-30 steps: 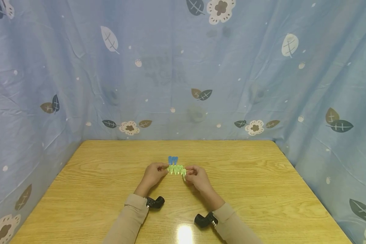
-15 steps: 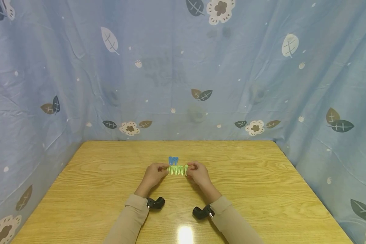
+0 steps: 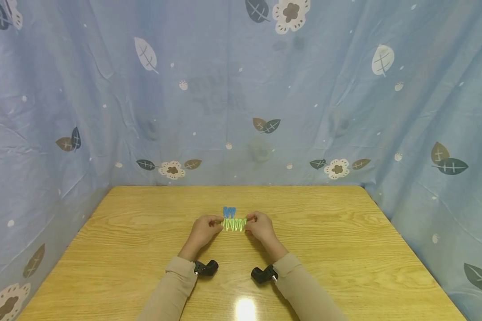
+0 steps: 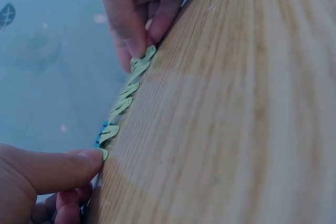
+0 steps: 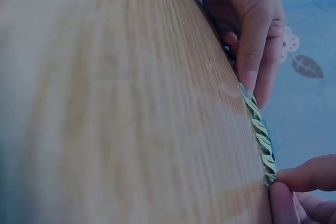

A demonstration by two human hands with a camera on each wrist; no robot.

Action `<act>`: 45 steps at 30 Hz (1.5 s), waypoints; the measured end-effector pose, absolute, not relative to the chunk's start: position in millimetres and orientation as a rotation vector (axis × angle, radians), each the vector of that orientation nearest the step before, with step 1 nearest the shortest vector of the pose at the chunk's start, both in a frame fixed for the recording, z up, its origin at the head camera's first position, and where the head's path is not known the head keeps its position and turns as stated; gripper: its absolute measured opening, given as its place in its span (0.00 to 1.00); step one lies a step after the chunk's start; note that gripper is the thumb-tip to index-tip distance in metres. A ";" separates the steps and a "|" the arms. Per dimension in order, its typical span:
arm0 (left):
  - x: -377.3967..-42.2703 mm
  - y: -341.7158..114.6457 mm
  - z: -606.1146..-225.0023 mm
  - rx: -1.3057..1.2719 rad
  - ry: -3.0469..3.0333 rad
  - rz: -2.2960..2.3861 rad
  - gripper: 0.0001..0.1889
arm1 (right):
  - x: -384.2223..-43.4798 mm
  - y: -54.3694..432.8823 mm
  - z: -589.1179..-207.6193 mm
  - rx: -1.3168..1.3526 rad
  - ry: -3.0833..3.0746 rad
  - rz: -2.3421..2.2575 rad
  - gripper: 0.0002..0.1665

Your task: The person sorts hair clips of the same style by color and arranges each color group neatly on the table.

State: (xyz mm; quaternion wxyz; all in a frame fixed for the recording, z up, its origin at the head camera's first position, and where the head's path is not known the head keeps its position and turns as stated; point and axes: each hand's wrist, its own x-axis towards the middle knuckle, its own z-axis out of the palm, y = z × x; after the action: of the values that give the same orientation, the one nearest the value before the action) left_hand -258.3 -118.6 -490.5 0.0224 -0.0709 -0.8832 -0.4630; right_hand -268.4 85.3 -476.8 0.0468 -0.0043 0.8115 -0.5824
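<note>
Several light green snap hair clips (image 3: 234,224) lie side by side in a row on the table. At the row's left end my left hand (image 3: 202,229) pinches a green clip (image 4: 105,153) between thumb and fingers. My right hand (image 3: 262,226) pinches the clip (image 3: 245,222) at the right end, lined up with the others. Fingertips partly cover both end clips. Just behind the row lie a few blue snap hair clips (image 3: 229,212), close to its left half. The right wrist view has the green clips (image 5: 261,135) running between both hands.
The wooden table (image 3: 325,232) spreads out on all sides of the clips. A blue patterned curtain (image 3: 241,89) hangs along its back and sides. Each wrist wears a black camera mount (image 3: 206,268).
My right hand has moved up and slightly inward, carrying its green clip from below the row's right end into line with the others. The left hand stays at the left end.
</note>
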 end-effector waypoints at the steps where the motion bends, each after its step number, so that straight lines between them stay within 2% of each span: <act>1: -258.2 -118.4 -490.7 -0.221 -2.733 -1.440 0.14 | -268.3 85.2 -476.9 -0.011 2.486 -1.762 0.15; 26: -258.7 -117.4 -492.6 -0.214 -2.733 -1.414 0.15 | -264.3 84.0 -480.9 -0.008 2.566 -1.774 0.14; 45: -257.5 -119.7 -491.0 -0.220 -2.719 -1.440 0.15 | -261.4 98.2 -488.3 0.058 2.288 -2.054 0.14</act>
State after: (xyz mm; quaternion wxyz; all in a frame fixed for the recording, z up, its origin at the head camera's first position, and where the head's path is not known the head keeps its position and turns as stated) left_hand -257.5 -119.7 -491.0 0.0282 -0.0713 -0.8811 -0.4666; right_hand -261.4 98.2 -488.3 0.0331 0.0190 0.7437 -0.6674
